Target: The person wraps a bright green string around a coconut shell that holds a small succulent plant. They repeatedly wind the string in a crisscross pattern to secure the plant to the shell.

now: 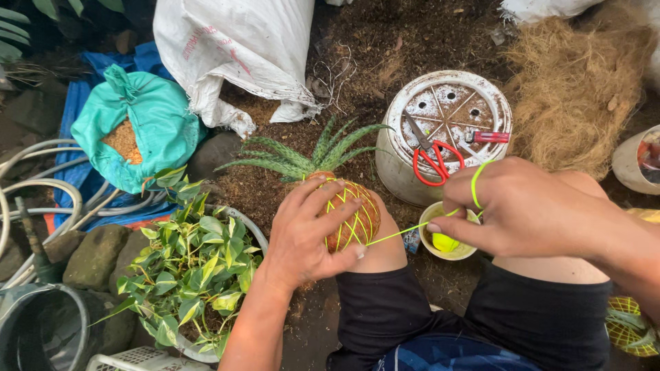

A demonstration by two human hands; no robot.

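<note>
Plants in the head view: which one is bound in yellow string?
The spiky-leaved plant on the fibre ball under the left hand; the potted variegated plant has no string.

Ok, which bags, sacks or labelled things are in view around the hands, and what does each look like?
White woven sack: top centre-left, on the soil, bulging, faint red print.
Teal plastic bag: upper left, open mouth showing brown granules.
Small label scrap: on the ground beside the yellow-green cup, partly hidden, bluish.
No signs or screens visible.
</note>
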